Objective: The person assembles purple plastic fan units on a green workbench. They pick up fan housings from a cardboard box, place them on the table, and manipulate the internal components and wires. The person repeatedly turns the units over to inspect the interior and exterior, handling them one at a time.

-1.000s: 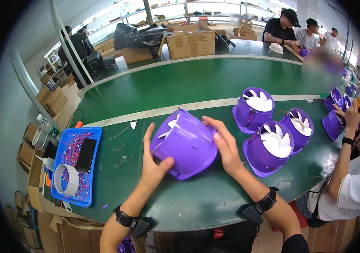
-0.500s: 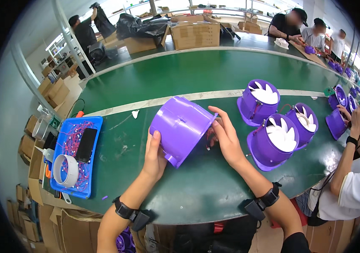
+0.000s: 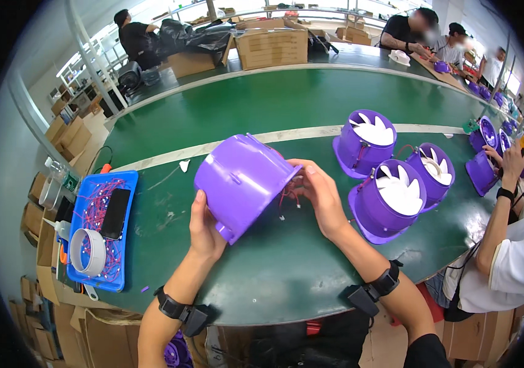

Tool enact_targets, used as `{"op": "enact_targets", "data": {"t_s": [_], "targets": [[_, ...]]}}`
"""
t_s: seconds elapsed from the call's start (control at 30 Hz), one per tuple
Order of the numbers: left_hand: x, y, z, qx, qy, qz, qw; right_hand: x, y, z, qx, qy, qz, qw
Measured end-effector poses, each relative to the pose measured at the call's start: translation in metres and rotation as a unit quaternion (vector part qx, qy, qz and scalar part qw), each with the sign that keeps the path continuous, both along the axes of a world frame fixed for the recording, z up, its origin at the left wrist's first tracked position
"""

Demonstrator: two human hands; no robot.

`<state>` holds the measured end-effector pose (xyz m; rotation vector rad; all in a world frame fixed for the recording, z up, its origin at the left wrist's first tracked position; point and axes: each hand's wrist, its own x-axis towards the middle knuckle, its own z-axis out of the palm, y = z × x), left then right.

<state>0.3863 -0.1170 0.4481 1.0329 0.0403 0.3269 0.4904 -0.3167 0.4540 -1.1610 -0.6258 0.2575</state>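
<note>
A purple plastic fan housing (image 3: pixel 242 183) is held tilted over the green table, its smooth outer wall facing me. My left hand (image 3: pixel 205 228) grips its lower left side, thumb on the wall. At the flanged right rim, my right hand (image 3: pixel 320 195) has its fingers curled round the edge, partly hidden behind it. Thin red wires (image 3: pixel 289 194) with small white connectors dangle beside those fingers. The inside of the housing faces away. To the right stand three more purple housings with white fan blades: one at the back (image 3: pixel 369 142), one in front (image 3: pixel 387 202), another beside them (image 3: pixel 432 173).
On the left, a blue tray (image 3: pixel 121 276) contains red wires, a black phone (image 3: pixel 116 213) and a white ring (image 3: pixel 88 252). A bottle (image 3: pixel 62 173) stands beyond it. A co-worker's arm (image 3: pixel 498 227) reaches over the table at right. Cardboard boxes (image 3: pixel 272 49) line the back.
The housing has turned slightly in my hands, and more red wire shows below its rim. The whole view has shifted a little. At the far left, a person has lowered a black bag.
</note>
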Motion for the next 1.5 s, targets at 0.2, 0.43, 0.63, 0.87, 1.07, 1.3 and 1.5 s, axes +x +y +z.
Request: {"op": "enact_targets", "data": {"t_s": [0.2,0.43,0.63,0.87,1.07,1.3,1.5], "targets": [[0.003,-0.003,0.005,0.109,-0.012,0.028,0.994,-0.008,0.000,0.006,-0.041,-0.063,0.042,0.996],[0.005,0.002,0.005,0.244,-0.062,0.069,0.965,-0.009,0.003,0.003,0.031,0.020,0.063,0.997],[0.009,-0.005,0.005,0.278,0.020,0.101,0.955,-0.007,0.006,-0.004,-0.006,-0.091,-0.073,0.993],[0.007,-0.006,0.008,0.306,-0.026,0.081,0.948,-0.011,0.004,-0.004,-0.031,-0.076,-0.027,0.996],[0.002,0.008,-0.004,0.107,0.035,0.083,0.990,-0.002,0.002,0.000,-0.024,-0.026,-0.025,0.999],[-0.003,-0.002,-0.002,0.044,0.050,0.015,0.998,-0.003,0.002,0.002,-0.079,-0.034,-0.009,0.996],[-0.004,0.013,-0.011,0.014,0.038,-0.024,0.999,-0.010,0.000,0.009,-0.097,-0.011,0.068,0.993]]}}
